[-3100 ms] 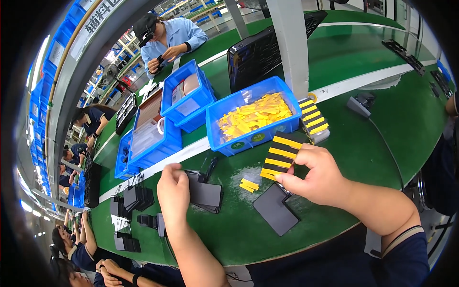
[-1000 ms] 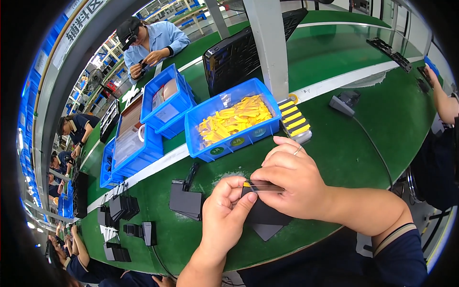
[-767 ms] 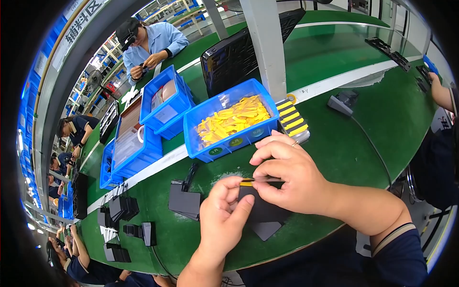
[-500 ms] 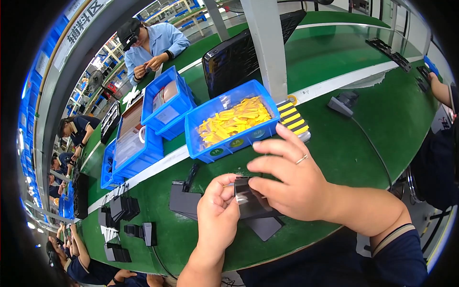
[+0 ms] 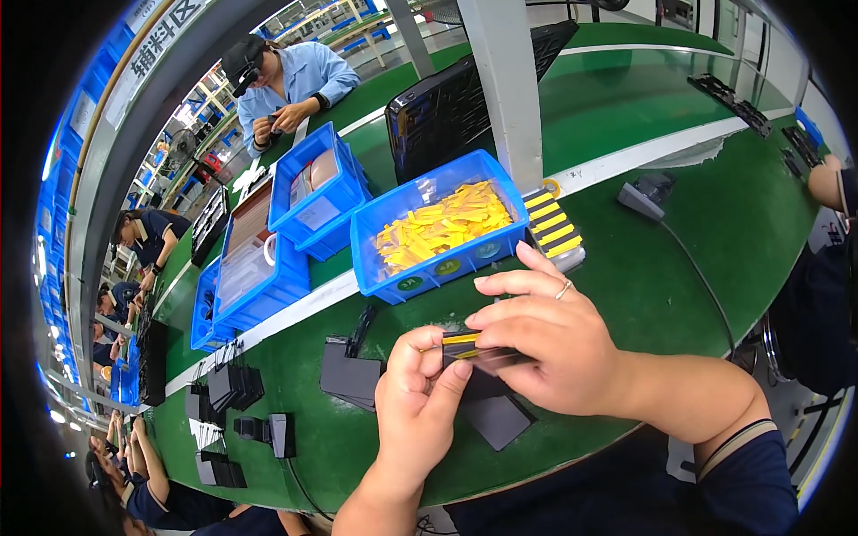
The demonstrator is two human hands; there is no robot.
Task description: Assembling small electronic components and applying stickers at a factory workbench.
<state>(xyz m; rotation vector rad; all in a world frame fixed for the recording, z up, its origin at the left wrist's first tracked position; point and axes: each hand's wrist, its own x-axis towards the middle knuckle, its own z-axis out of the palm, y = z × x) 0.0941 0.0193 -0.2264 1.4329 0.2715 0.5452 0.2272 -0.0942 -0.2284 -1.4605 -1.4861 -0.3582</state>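
Observation:
Between my two hands is a small dark, glossy flat panel (image 5: 454,348) with a yellow strip (image 5: 461,339) along its upper edge. My left hand (image 5: 416,402) pinches its left end, the thumb lying on the near side. The fingers of my right hand (image 5: 554,344), one wearing a ring, close over its right end and cover much of it; the upper fingers are raised and bent. Just below, a dark grey plate (image 5: 499,422) lies on the green table (image 5: 617,295), partly under the hands. Beyond them stands a blue bin (image 5: 393,290) of loose yellow strips (image 5: 447,228).
Dark grey plates (image 5: 349,373) lie left of my hands, with stacked dark parts (image 5: 234,386) farther left. More blue bins (image 5: 308,214) stand at the back left. A metal post (image 5: 505,107) rises behind the yellow strips. A cabled black device (image 5: 647,195) sits at right. Co-workers sit around.
The panel has tipped in my hands, so its edge with the yellow strip now faces up. My right fingers have come down closer around it.

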